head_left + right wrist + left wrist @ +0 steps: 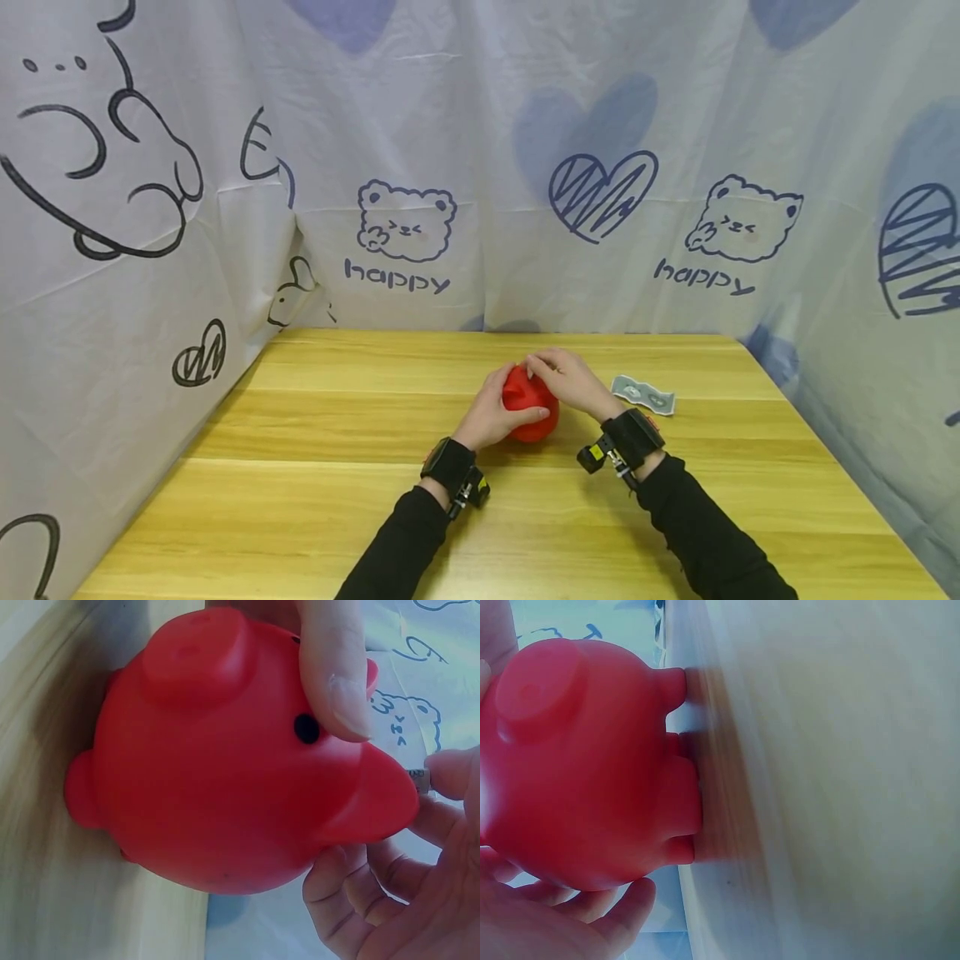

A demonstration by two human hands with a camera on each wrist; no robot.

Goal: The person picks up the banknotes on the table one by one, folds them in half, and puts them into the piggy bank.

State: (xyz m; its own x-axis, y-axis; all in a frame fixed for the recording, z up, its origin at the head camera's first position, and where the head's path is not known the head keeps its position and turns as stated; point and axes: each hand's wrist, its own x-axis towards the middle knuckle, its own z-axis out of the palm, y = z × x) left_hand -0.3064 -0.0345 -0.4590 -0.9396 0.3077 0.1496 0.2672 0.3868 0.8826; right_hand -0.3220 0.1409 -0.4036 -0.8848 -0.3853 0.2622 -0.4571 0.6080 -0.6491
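A red piggy bank (536,428) stands on its short feet on the table, its snout (196,658) and one black eye (306,728) showing in the right wrist view. My left hand (487,417) grips its side, thumb across the front near the snout and fingers around the body. Above the bank's top is my right hand (573,383). Between that thumb and forefinger shows the small edge of a folded banknote (418,780), close by the pig's ear (382,796). Other right fingers touch the back of the bank. Its top slot is hidden.
A flat, slightly creased grey-green banknote (643,395) lies on the wooden table (337,500), right of the right hand. White cloth (495,275) with drawn bears and hearts hangs behind the table and along both sides.
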